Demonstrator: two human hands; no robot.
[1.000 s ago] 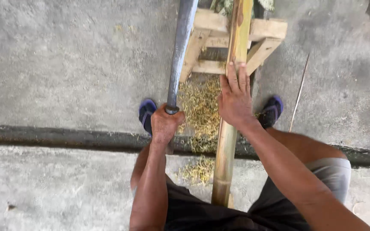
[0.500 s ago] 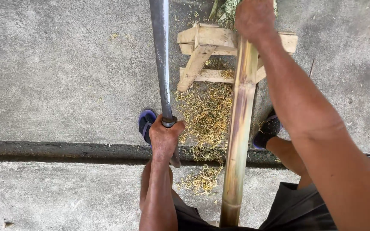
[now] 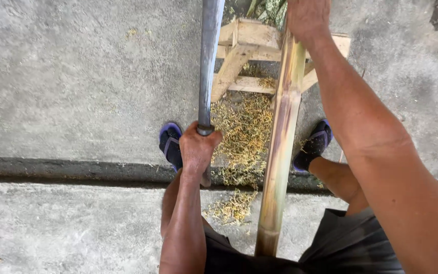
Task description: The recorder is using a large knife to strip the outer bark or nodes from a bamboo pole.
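Left hand (image 3: 197,147) clenching the lower handle end of a long grey flat metal blade (image 3: 209,61), keeping the blade running straight up and away, just beside the pole, seemingly for control. Right hand (image 3: 307,18) closing around the far upper part of a long yellow-green bamboo pole (image 3: 280,137), apparently steadying the pole. Pole lying lengthwise between the legs, far end resting on a pale wooden trestle frame (image 3: 249,48), near end reaching toward the dark shorts (image 3: 351,248); likely propped so for raising the working stretch off the ground. Yellowish bamboo shavings (image 3: 242,132) lying heaped under blade and pole, spilling across a dark groove (image 3: 67,170) in the grey concrete floor (image 3: 77,76). Feet in blue-strapped dark sandals (image 3: 171,144) standing either side of the heap, bracing the stance.
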